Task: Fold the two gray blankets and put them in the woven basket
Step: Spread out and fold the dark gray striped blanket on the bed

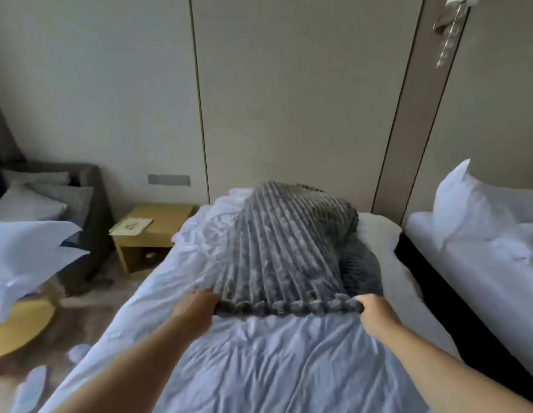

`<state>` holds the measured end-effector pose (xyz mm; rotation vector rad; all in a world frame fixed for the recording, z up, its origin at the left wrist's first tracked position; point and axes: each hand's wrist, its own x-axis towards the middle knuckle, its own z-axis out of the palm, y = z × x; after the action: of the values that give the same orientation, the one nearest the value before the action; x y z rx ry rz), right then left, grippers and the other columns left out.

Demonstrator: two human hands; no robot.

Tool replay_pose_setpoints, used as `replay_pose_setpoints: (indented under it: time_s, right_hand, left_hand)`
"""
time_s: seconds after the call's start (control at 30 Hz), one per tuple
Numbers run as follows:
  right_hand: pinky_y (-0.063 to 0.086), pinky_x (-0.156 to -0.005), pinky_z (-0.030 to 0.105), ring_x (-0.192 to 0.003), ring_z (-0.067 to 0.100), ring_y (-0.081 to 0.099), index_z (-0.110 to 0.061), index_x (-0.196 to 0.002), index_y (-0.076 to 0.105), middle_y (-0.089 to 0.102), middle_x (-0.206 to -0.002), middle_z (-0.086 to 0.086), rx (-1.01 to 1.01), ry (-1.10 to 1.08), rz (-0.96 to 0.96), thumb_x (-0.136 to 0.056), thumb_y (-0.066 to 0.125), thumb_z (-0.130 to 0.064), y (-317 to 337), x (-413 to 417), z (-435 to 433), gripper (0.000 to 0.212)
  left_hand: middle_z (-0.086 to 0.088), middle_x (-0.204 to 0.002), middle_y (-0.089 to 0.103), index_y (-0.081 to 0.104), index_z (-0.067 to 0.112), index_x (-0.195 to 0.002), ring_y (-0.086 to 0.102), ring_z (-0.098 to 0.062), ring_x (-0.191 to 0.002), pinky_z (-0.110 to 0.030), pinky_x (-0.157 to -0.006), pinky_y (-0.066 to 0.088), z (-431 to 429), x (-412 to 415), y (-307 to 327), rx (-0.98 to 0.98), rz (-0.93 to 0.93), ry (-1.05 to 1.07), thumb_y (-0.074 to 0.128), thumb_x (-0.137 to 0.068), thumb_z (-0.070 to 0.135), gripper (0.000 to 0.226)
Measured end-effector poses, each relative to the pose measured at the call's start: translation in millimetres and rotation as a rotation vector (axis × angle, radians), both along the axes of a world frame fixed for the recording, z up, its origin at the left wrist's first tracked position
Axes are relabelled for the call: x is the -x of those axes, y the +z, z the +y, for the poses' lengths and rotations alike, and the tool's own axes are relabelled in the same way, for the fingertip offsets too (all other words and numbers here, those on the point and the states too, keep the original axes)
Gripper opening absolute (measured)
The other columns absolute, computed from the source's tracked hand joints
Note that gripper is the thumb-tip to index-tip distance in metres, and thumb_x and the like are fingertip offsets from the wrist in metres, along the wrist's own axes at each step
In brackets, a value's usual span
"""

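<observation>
White rumpled bed [259, 368] against beige wall [289, 99], hands [196, 307] [375, 311] both gripping one gray blanket [283, 248].

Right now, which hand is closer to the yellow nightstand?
Left. The left hand grips the blanket at its corner on the side of the nightstand; the right hand grips the other corner, farther across the bed.

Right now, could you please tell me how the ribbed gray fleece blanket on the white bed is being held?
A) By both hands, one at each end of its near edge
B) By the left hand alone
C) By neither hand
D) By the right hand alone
A: the left hand and the right hand each grip one end of the near edge of the ribbed gray fleece blanket, stretched between them above the white bed.
</observation>
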<state>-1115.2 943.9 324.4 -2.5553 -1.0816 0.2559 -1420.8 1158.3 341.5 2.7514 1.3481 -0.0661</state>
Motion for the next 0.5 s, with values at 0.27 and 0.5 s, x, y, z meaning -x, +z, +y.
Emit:
replay_pose_setpoints:
  time_s: [0.27,0.5]
  right_hand:
    - [0.039,-0.063,0.025,-0.089,0.024,0.06,-0.024,-0.084,0.062,0.061,-0.096,0.006,0.378,-0.038,0.169,-0.092,0.038,-0.008,-123,55,-102,0.029]
    - [0.03,-0.111,0.039,-0.138,0.018,0.028,-0.039,-0.144,0.023,0.027,-0.152,-0.006,0.503,0.496,0.221,-0.059,0.076,-0.051,-84,125,-67,0.101]
  left_hand:
    - [-0.007,-0.11,0.067,0.065,0.015,-0.109,0.063,-0.022,-0.099,-0.027,-0.079,0.044,-101,58,-114,0.334,0.269,-0.134,0.048,-0.092,0.03,0.028]
    - [-0.005,-0.082,0.06,0.071,0.014,-0.095,0.06,-0.021,-0.08,-0.026,-0.069,0.043,-156,2,-86,0.477,-0.045,-0.136,0.063,-0.08,0.03,0.023]
